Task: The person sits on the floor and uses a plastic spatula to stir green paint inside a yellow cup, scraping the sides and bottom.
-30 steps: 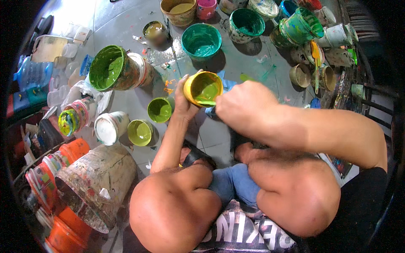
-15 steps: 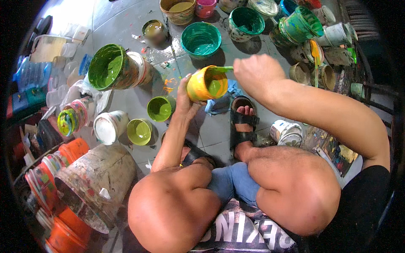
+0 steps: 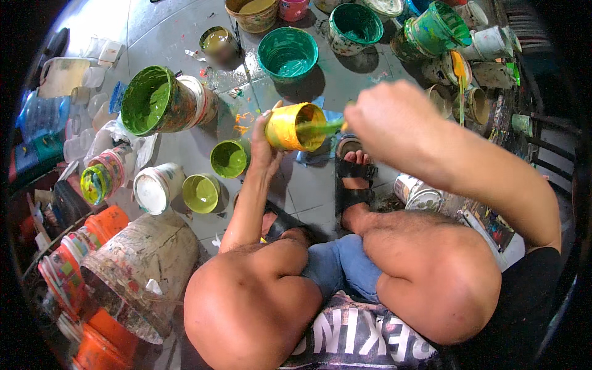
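Observation:
My left hand (image 3: 263, 147) is wrapped round a yellow paint-smeared tub (image 3: 283, 127), held off the floor and tilted with its mouth toward the right. In my right hand (image 3: 387, 123) is the end of a green-coated stirring stick (image 3: 328, 128), whose other end reaches into the tub's mouth. The stick's tip inside is blurred. Below and left of the tub, an olive-green paint cup (image 3: 230, 158) and a paler green cup (image 3: 201, 193) stand on the floor. A blue cloth (image 3: 311, 155) lies partly hidden behind the tub.
A large green-lined bucket (image 3: 148, 102) leans at the left. Ahead are a teal paint bowl (image 3: 288, 55) and a dark green bucket (image 3: 354, 29). More stained tubs crowd the right. By my left knee lies a big dirty bucket (image 3: 145, 265) near orange containers (image 3: 102, 345).
The yellow tub has tipped further, turning its mouth to the right. My right hand has moved slightly down and right, and the stick sits lower across the tub's mouth.

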### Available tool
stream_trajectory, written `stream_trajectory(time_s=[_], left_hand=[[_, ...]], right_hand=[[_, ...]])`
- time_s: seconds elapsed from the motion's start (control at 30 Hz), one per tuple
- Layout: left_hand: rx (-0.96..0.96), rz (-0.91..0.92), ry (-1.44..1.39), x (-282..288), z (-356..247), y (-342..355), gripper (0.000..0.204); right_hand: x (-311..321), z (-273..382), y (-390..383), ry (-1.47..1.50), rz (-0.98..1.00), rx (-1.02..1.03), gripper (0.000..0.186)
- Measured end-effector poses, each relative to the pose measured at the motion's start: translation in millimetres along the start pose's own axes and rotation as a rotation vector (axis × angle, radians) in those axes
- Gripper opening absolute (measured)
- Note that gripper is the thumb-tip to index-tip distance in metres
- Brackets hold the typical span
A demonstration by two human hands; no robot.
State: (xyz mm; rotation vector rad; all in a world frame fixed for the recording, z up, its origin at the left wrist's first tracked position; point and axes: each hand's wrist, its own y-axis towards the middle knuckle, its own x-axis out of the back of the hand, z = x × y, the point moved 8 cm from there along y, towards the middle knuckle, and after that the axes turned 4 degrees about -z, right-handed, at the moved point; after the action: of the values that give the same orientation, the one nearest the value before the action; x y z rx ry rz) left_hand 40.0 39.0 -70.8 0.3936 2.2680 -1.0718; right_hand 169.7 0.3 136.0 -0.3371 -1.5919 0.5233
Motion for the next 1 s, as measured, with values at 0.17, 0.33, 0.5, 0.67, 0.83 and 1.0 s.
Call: stream_trajectory(time_s=[0.17,0.33,0.5,0.67,0.83,1.0], left_hand=[[-0.065,-0.028,0.006,6,-12,5,0.046],[-0.253,0.083,0.167,0,-45,2,0.069],[-0.167,0.173,-0.057,-6,-28,6,0.070],[-0.083,0.218,-0.234,-21,-11,2,0.064],[0.003,0.162,-0.235,-25,-1,2,0.048],[0.220,0.163,-0.073,-28,7,-17,0.047]], right_hand=[[21,-12,6,-0.231,-0.346,-0.087,0.015],[-40,-28,13,0.137,0.083,-0.087,0.029],[-89,2,-3,0.788,0.678,-0.082,0.046],[-93,73,-49,2.054,1.387,-0.557,0.045],[-89,48,-25,1.907,0.817,-0.451,0.032],[-11,11,-12,0.095,-0.199,0.184,0.026]])
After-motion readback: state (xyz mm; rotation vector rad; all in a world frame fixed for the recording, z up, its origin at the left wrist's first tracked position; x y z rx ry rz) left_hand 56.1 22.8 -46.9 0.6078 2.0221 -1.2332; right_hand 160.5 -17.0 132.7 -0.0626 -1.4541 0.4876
